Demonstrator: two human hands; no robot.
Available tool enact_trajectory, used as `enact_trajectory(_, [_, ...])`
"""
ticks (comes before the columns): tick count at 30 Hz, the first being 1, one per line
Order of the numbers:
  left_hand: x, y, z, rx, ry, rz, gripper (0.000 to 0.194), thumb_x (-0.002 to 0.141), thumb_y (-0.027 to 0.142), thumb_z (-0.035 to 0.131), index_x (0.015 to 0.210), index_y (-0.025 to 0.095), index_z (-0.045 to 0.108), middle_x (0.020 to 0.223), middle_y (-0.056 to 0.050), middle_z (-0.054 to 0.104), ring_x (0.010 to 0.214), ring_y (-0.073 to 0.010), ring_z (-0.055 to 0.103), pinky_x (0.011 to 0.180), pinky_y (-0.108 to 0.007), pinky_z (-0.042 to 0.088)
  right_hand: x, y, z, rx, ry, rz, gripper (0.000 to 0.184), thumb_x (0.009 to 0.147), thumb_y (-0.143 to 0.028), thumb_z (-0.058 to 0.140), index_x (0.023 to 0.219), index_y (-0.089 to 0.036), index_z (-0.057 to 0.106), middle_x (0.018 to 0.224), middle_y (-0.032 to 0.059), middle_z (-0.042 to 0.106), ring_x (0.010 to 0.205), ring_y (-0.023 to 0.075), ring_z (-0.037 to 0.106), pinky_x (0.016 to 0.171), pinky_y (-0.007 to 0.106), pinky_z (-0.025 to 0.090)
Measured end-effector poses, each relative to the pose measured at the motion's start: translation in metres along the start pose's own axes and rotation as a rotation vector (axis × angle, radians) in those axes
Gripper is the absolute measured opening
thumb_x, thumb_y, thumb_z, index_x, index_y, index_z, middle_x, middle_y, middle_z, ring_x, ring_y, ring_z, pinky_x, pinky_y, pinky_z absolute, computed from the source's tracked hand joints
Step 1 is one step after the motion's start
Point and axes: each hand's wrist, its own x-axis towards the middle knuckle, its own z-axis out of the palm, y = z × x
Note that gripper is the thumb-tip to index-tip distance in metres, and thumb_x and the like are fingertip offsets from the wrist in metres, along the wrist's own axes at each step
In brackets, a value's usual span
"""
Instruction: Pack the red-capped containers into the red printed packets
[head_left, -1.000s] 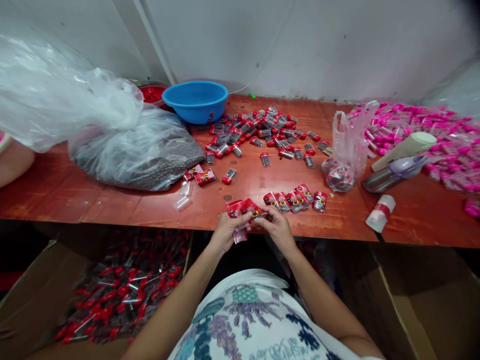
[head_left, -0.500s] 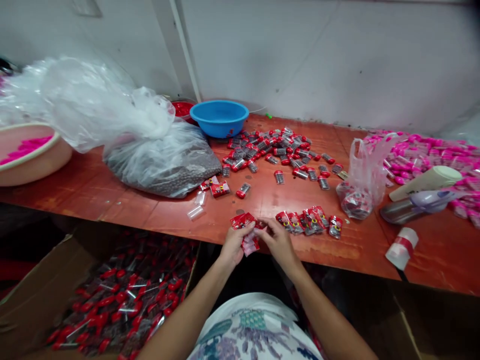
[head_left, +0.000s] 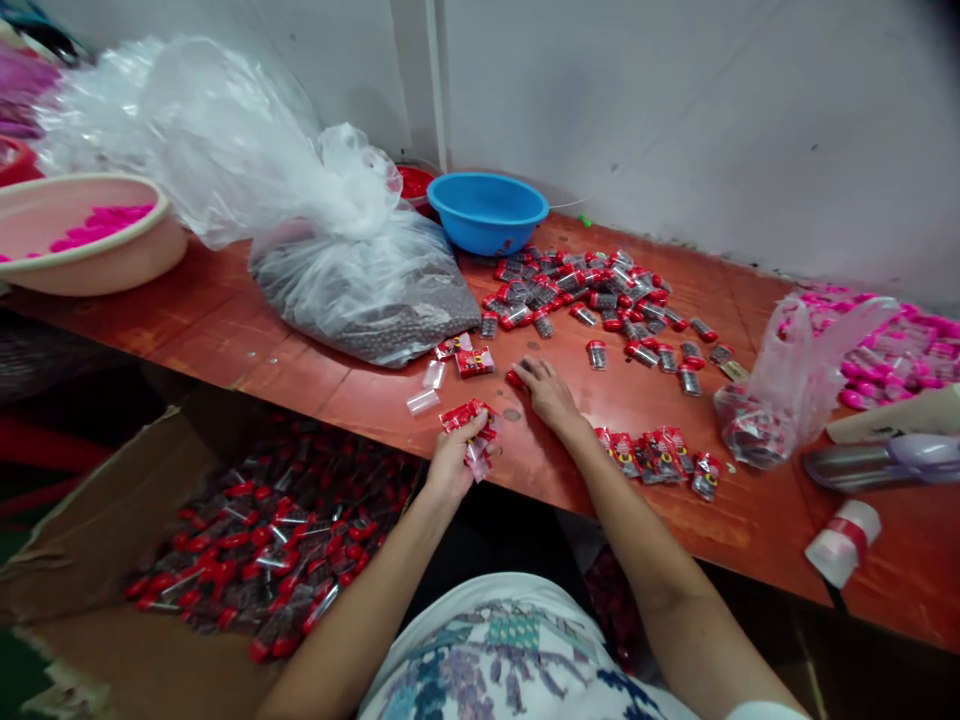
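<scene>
My left hand (head_left: 452, 462) is closed on red printed packets (head_left: 466, 417) at the table's front edge, the thumb pressed on top. Ahead and to the right, my right hand (head_left: 553, 398) rests low over the table, fingertips closed round a small red-capped tube (head_left: 516, 379) that they partly cover. Two clear empty tubes lie left of the packets, the nearer clear tube (head_left: 423, 402) on its side. Behind them is a folded red packet stack (head_left: 475, 361). Several dark-filled packets (head_left: 660, 455) form a row beyond my right forearm.
Red-capped tubes (head_left: 592, 290) are heaped before a blue basin (head_left: 487, 210). A large plastic bag (head_left: 367, 290) of dark grains sits left of them. Below the table, a carton (head_left: 97, 530) holds many more tubes. A knotted bag (head_left: 780, 390) and a bottle (head_left: 855, 465) stand right.
My right hand has left the packets and reached forward to the red-capped tube on the table. My left hand still holds the packets. The view has shifted.
</scene>
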Motion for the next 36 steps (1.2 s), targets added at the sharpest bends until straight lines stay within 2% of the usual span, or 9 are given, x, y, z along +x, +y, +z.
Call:
enact_trajectory(3, [0.001,0.003,0.001,-0.067,0.025,-0.069,0.013,0.064,0.010,0.076,0.073,0.009,0.066,0.061,-0.001,0.065,0.043,-0.0101,0.057,0.035,-0.020,0.046,0.000,0.003,0.004,-0.052,-0.038,-0.019,0.032,0.091,-0.023,0.050,0.121,-0.024,0.061,0.118,0.0118,0.058,0.110,0.0254,0.050,0.093,0.038,0.042])
enact_trajectory(7, [0.004,0.004,0.000,-0.103,0.015,-0.119,0.008,0.070,0.011,0.072,0.076,0.010,0.066,0.060,-0.002,0.065,0.041,-0.0099,0.056,0.036,-0.020,0.047,-0.032,-0.009,-0.001,-0.042,-0.019,-0.019,0.026,0.091,-0.029,0.051,0.112,-0.021,0.064,0.105,0.0132,0.061,0.098,0.0254,0.054,0.086,0.037,0.043])
enact_trajectory(12, [0.004,-0.003,0.005,-0.138,-0.018,-0.178,0.003,0.074,0.010,0.068,0.076,0.010,0.066,0.059,-0.002,0.066,0.042,-0.0105,0.057,0.038,-0.021,0.047,-0.087,-0.045,-0.020,0.370,0.138,0.155,0.027,0.096,-0.032,0.039,0.110,-0.021,0.060,0.100,0.0074,0.063,0.092,0.0194,0.059,0.079,0.030,0.047])
enact_trajectory(16, [0.000,-0.014,0.013,-0.137,-0.055,-0.150,0.003,0.074,0.007,0.066,0.074,0.010,0.065,0.065,-0.004,0.068,0.050,-0.0112,0.062,0.043,-0.020,0.050,-0.110,-0.072,-0.037,0.568,0.183,0.185,0.026,0.094,-0.033,0.043,0.111,-0.024,0.060,0.100,0.0051,0.064,0.092,0.0178,0.061,0.080,0.028,0.047])
enact_trajectory(23, [-0.008,-0.025,0.022,-0.040,-0.088,-0.194,0.007,0.071,0.003,0.067,0.072,0.009,0.064,0.063,-0.004,0.068,0.051,-0.0114,0.062,0.048,-0.021,0.052,-0.119,-0.066,-0.044,0.600,0.279,0.303,0.026,0.093,-0.033,0.045,0.106,-0.022,0.064,0.098,0.0054,0.066,0.089,0.0178,0.062,0.078,0.028,0.047])
enact_trajectory(27, [-0.013,-0.026,0.025,-0.006,-0.066,-0.141,0.009,0.069,0.004,0.069,0.075,0.010,0.065,0.065,-0.003,0.069,0.050,-0.0106,0.062,0.046,-0.019,0.051,-0.124,-0.066,-0.043,0.685,0.255,0.329,0.026,0.091,-0.035,0.047,0.102,-0.022,0.066,0.096,0.0047,0.067,0.085,0.0173,0.063,0.074,0.027,0.048])
enact_trajectory(30, [-0.020,-0.027,0.026,0.072,-0.106,-0.041,0.016,0.064,0.010,0.075,0.077,0.011,0.066,0.066,-0.002,0.069,0.050,-0.0116,0.062,0.046,-0.021,0.051,-0.126,-0.068,-0.041,0.886,0.190,0.431,0.030,0.089,-0.041,0.049,0.105,-0.022,0.065,0.088,0.0034,0.067,0.067,0.0148,0.062,0.058,0.025,0.049])
enact_trajectory(33, [-0.027,-0.027,0.028,0.127,-0.169,0.081,0.024,0.059,0.016,0.080,0.079,0.012,0.067,0.068,-0.002,0.069,0.054,-0.0132,0.064,0.052,-0.024,0.053,-0.127,-0.067,-0.040,1.080,0.165,0.544,0.036,0.087,-0.045,0.051,0.112,-0.021,0.061,0.077,0.0007,0.064,0.050,0.0113,0.055,0.042,0.022,0.044])
enact_trajectory(36, [-0.032,-0.027,0.031,0.123,-0.182,0.162,0.026,0.057,0.018,0.082,0.078,0.013,0.067,0.070,-0.001,0.070,0.057,-0.0135,0.065,0.059,-0.026,0.055,-0.128,-0.068,-0.041,1.019,0.244,0.450,0.032,0.085,-0.041,0.055,0.111,-0.022,0.062,0.086,0.0020,0.066,0.062,0.0125,0.059,0.053,0.022,0.048])
